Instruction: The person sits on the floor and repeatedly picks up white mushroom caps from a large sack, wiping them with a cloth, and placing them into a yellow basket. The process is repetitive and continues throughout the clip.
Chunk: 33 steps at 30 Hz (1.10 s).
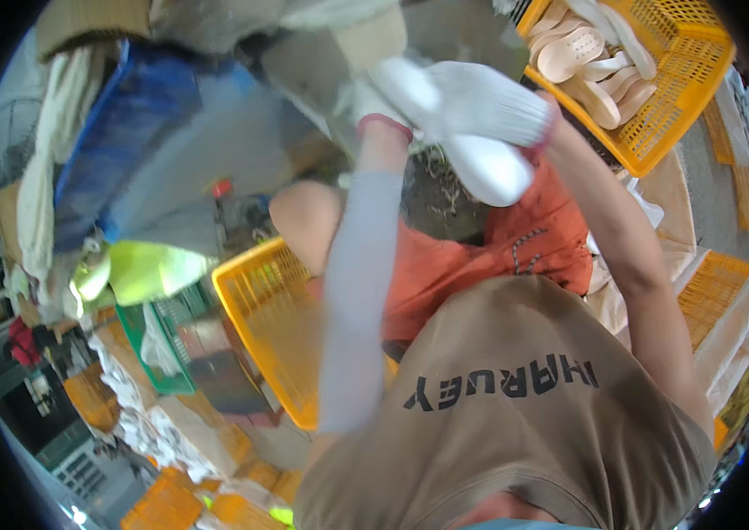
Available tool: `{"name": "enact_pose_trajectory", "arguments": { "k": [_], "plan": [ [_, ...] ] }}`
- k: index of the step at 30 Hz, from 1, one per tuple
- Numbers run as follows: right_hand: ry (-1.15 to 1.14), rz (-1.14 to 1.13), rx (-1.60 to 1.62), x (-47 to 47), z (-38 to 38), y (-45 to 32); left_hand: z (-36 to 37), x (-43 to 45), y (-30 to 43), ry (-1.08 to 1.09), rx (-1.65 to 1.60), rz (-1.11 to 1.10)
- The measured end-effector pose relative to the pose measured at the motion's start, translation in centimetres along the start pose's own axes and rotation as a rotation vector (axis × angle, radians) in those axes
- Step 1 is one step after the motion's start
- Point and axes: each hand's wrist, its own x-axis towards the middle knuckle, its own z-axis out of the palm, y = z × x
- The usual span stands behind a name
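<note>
My right hand [494,103], in a white knit glove with a pink cuff, is closed around a smooth white shoe-like piece [490,173], probably a slipper. One rounded end of it sticks out below the glove, above my orange-red shorts [537,228]. Another rounded white part [409,85] lies between my hands; blur hides whether it belongs to the same piece. My left hand [369,99], gloved alike under a pale grey arm sleeve [362,265], is right against that part. Its fingers are blurred and mostly hidden. Just beyond is a blurred tan block [371,40].
A yellow plastic crate [676,129] at the upper right holds several beige slippers [570,54]. Another yellow crate [265,338] stands by my left leg, near a green crate [159,377]. Blue sheeting [129,112] hangs at the left. Scraps [444,179] lie between my legs.
</note>
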Motion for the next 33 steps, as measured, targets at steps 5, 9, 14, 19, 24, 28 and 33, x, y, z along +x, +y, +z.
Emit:
{"name": "enact_pose_trajectory", "arguments": {
  "k": [5,9,14,19,24,28,33],
  "plan": [
    [0.163,0.634,0.988,-6.4,1.6,2.8,0.7,-5.1,0.1,0.085,-0.066,0.176],
    [0.201,0.656,1.427,-6.1,5.9,6.7,1.9,-3.5,0.1,-0.015,-0.007,0.131],
    [0.277,0.577,1.105,-7.6,8.4,9.8,1.3,-4.1,0.0,-0.129,1.179,0.831],
    [0.208,0.459,0.986,-9.7,7.2,6.9,1.9,-8.6,0.4,-0.069,0.601,0.491],
    [0.232,0.331,0.542,-5.5,3.3,1.5,3.2,-7.4,2.2,-0.029,0.095,0.253],
    [-0.080,0.308,-0.154,0.2,2.2,0.1,1.6,-5.8,3.9,-0.280,-0.077,0.092],
    [0.129,0.220,0.176,-4.4,2.5,-1.7,-0.5,-6.3,3.0,-0.218,-0.082,0.151]
  ]
}}
